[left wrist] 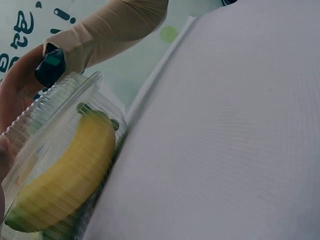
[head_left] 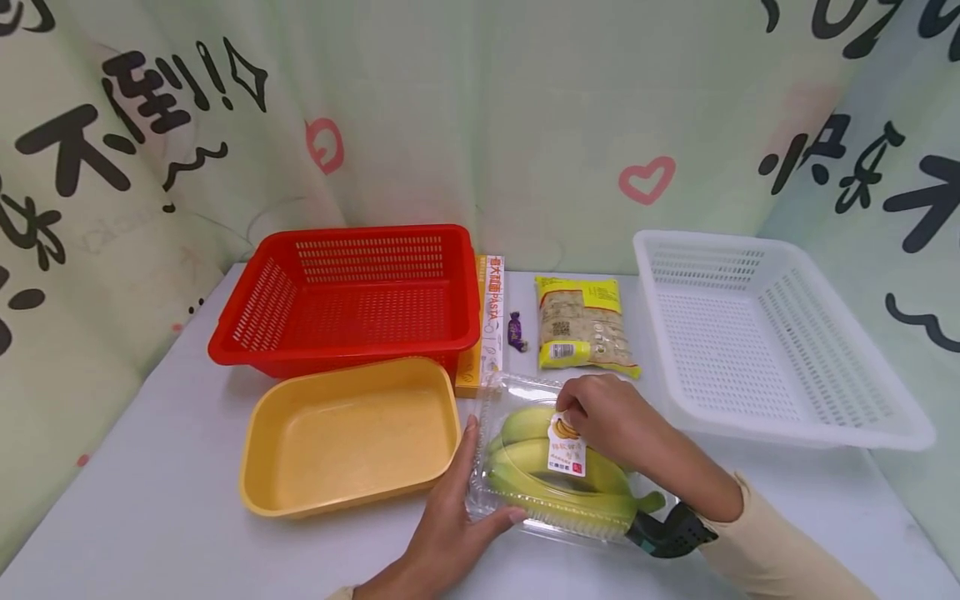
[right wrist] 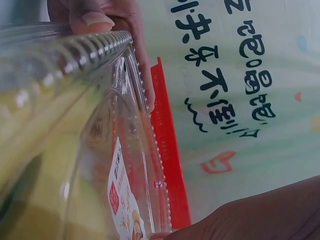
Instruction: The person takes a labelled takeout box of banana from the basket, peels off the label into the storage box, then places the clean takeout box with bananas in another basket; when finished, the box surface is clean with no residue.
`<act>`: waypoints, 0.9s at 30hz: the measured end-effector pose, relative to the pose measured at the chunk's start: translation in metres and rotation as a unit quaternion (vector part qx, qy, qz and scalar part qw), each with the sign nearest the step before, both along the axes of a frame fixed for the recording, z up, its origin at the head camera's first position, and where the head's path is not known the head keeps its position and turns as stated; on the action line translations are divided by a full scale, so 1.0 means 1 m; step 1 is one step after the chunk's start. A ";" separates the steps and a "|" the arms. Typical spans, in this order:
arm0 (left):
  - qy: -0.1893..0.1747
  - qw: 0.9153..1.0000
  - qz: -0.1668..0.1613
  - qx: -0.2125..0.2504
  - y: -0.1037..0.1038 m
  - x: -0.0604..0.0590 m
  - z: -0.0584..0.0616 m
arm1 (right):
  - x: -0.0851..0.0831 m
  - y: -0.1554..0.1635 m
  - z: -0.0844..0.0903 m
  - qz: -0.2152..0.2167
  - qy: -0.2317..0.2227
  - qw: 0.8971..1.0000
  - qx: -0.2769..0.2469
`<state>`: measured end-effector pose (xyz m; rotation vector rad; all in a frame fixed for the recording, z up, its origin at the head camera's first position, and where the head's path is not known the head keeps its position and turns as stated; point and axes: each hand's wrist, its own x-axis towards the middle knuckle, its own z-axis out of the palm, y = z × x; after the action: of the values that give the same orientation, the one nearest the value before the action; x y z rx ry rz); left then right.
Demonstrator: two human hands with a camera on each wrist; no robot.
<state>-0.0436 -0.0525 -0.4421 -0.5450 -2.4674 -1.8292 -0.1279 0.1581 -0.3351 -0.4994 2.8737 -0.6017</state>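
Observation:
A clear plastic clamshell box (head_left: 517, 385) lies on the table with several yellow-green bananas (head_left: 540, 492) inside. My left hand (head_left: 450, 517) grips its near left corner, the thumb over the front edge and the fingers along the left side. From above, my right hand (head_left: 611, 421) reaches onto the lid with curled fingers. Its thumb and index finger pinch at the upper edge of a white label (head_left: 566, 450) that bears a banana picture. In the left wrist view a banana (left wrist: 75, 170) shows through the ribbed wall. The right wrist view shows the label (right wrist: 122, 195) edge-on.
A yellow basin (head_left: 348, 442) stands left of the box, with a red basket (head_left: 367, 317) behind it. At the back are a pasta box (head_left: 491, 317), a purple-wrapped candy (head_left: 515, 332) and a yellow food bag (head_left: 581, 325). A white basket (head_left: 735, 350) stands at right.

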 end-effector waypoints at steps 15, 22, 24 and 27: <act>0.009 1.000 0.003 0.011 -0.001 0.002 -0.001 | -0.003 0.020 -0.008 0.068 -0.020 0.992 -0.102; 0.000 1.000 -0.001 0.006 -0.001 0.001 0.000 | -0.001 0.022 -0.008 0.071 -0.003 0.991 -0.116; -0.008 1.000 -0.004 0.008 -0.001 0.000 0.001 | -0.001 0.021 -0.007 0.060 0.005 0.993 -0.096; -0.012 1.000 -0.004 0.007 0.000 0.000 0.001 | 0.000 0.020 -0.007 0.038 0.015 0.997 -0.065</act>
<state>-0.0439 -0.0530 -0.4415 -0.5365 -2.4694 -1.8648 -0.1282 0.1781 -0.3417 -0.6376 2.8416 -0.7786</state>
